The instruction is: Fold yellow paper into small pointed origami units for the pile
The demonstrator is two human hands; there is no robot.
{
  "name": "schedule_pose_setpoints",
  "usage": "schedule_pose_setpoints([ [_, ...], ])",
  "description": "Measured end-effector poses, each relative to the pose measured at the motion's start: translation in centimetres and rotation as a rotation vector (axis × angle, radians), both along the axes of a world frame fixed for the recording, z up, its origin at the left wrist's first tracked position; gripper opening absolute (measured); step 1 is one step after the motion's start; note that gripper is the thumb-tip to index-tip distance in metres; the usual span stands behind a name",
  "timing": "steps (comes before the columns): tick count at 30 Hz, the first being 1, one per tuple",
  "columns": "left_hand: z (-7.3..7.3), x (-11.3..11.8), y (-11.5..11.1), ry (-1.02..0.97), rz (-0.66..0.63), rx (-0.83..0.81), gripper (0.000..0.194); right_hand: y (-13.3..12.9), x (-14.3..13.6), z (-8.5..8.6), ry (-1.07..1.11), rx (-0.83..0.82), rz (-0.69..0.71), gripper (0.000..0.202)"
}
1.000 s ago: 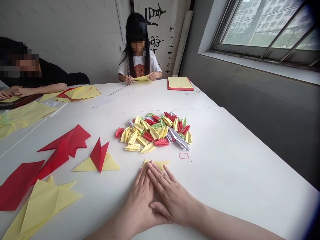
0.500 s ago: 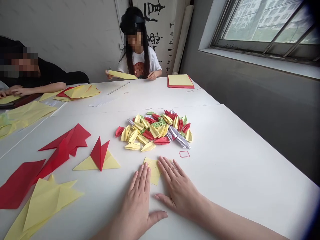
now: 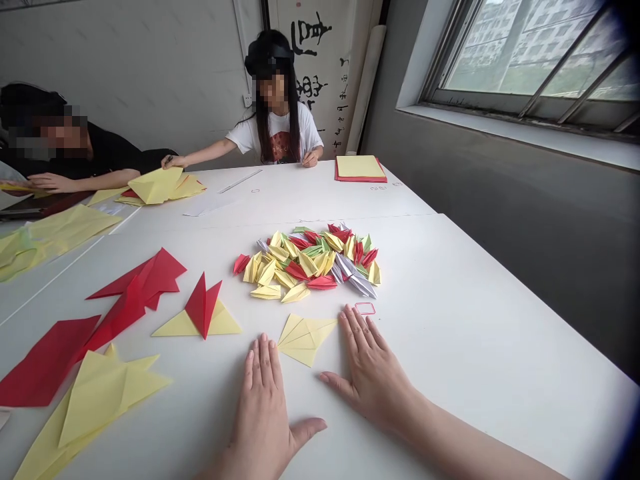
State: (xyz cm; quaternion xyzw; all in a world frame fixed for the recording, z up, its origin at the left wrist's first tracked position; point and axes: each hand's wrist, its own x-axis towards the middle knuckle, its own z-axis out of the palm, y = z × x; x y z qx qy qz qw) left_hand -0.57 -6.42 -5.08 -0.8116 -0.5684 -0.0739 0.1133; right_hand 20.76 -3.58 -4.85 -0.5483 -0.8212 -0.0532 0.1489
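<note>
A creased pale-yellow paper (image 3: 306, 339) lies flat on the white table between my two hands, its pointed corners spread left, right and down. My left hand (image 3: 265, 400) rests flat at its lower left, fingers together and thumb out, the fingertips close to the paper's left tip. On the other side my right hand (image 3: 373, 367) lies flat with its thumb spread, the fingertips beside the paper's right tip. Neither hand holds anything. Beyond them sits a pile of small folded papers (image 3: 310, 261) in yellow, red, green and pale purple.
Left are red folded papers (image 3: 145, 280), a red and yellow piece (image 3: 203, 310) and large yellow sheets (image 3: 95, 400). A square paper stack (image 3: 360, 168) lies at the far edge. Across, a person (image 3: 280, 127) touches yellow papers (image 3: 160, 185); another person (image 3: 95, 153) leans at far left.
My hands have moved apart, uncovering the yellow paper between them. The person across has reached an arm left to the yellow papers.
</note>
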Motion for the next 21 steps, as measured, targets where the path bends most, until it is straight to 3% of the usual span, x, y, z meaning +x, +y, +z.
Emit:
schedule_pose_setpoints([
  [3,0.9,-0.7,0.0,-0.038,0.006,0.05,0.124,-0.2,-0.1,0.2,0.005,0.056,-0.028,0.104],
  [7,3.8,0.0,0.3,-0.069,-0.015,0.1,0.105,0.2,-0.6,2.6,0.026,0.129,-0.008,0.087],
  [10,4.9,1.7,0.7,-0.077,-0.078,0.075,0.085,1.1,-1.3,4.4,-0.015,0.08,0.223,0.066],
  [12,4.4,2.6,1.1,-0.077,-0.137,0.034,0.089,1.9,-1.7,4.7,-0.039,0.005,0.351,0.061],
  [15,2.7,2.9,1.7,-0.061,-0.172,-0.063,0.089,2.8,-2.3,3.7,-0.044,-0.102,0.417,0.057],
  [18,1.6,2.4,2.2,-0.077,-0.211,-0.163,0.087,3.0,-2.3,2.3,-0.024,-0.159,0.405,0.057],
  [21,1.8,1.8,2.4,-0.113,-0.237,-0.209,0.083,2.5,-1.9,1.3,0.002,-0.134,0.32,0.07],
])
